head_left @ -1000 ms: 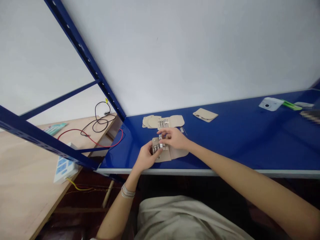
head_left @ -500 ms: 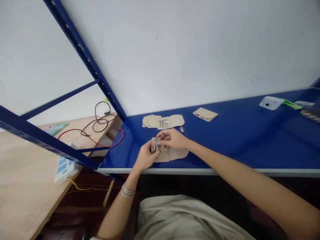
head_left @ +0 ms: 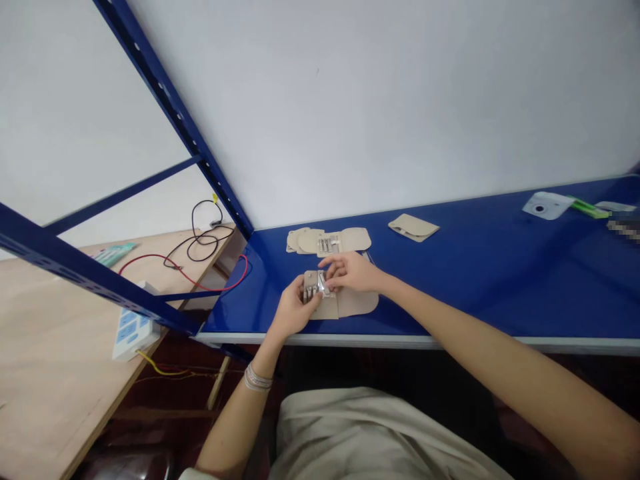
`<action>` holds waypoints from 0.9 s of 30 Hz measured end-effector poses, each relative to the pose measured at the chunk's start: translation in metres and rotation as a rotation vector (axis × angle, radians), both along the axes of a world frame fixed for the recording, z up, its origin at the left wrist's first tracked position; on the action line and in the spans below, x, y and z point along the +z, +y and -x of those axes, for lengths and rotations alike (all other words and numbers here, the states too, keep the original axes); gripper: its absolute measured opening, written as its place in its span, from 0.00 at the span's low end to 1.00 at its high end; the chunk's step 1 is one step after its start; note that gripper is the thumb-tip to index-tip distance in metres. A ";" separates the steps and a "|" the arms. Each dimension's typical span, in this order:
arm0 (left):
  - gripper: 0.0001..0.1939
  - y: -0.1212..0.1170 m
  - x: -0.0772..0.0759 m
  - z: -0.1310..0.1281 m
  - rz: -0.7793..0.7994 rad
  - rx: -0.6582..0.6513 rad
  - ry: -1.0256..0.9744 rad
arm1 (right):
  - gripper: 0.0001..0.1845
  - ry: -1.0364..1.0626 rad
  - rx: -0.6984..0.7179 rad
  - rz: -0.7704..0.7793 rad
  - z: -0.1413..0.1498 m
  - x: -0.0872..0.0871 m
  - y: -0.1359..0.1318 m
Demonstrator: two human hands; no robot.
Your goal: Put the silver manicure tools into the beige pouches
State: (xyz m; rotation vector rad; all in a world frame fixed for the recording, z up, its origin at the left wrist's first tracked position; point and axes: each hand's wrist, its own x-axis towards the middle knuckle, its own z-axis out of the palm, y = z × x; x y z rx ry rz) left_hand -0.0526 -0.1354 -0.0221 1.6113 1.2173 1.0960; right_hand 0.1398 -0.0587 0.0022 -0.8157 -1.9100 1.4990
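Note:
A beige manicure case [head_left: 357, 302] lies unfolded near the table's front edge, with small metal tools in its left part. My left hand [head_left: 294, 309] is closed on the case's left side, thumb beside the tools. From the right, my right hand [head_left: 353, 272] pinches a shiny metal nail clipper [head_left: 323, 283] at the case's tool slots. Its lower end is partly hidden by my fingers. Just behind lies another open manicure case [head_left: 355, 239] with metal tools, overlapping several beige flaps to its left.
A folded beige case [head_left: 414, 227] lies farther right on the blue table [head_left: 480, 280]. A white card [head_left: 546, 205] and a green item [head_left: 590, 209] are at far right. At left stand a blue metal frame [head_left: 170, 113] and a wooden table with a power strip [head_left: 134, 330] and cables.
My right hand has shifted slightly right and up. The nail clipper at its fingertips shows more clearly. My left hand keeps its hold on the case, and the view has moved slightly.

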 end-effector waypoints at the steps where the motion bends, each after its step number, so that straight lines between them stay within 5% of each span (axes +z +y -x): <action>1: 0.21 0.000 0.000 0.000 -0.006 0.002 0.005 | 0.25 0.004 -0.001 0.017 0.000 0.000 0.000; 11: 0.21 0.001 -0.002 0.002 -0.047 0.003 0.043 | 0.26 0.051 -0.046 0.198 0.007 -0.002 -0.007; 27: 0.25 -0.002 0.000 0.002 -0.058 -0.008 0.079 | 0.26 0.092 -0.082 0.242 0.010 0.002 -0.013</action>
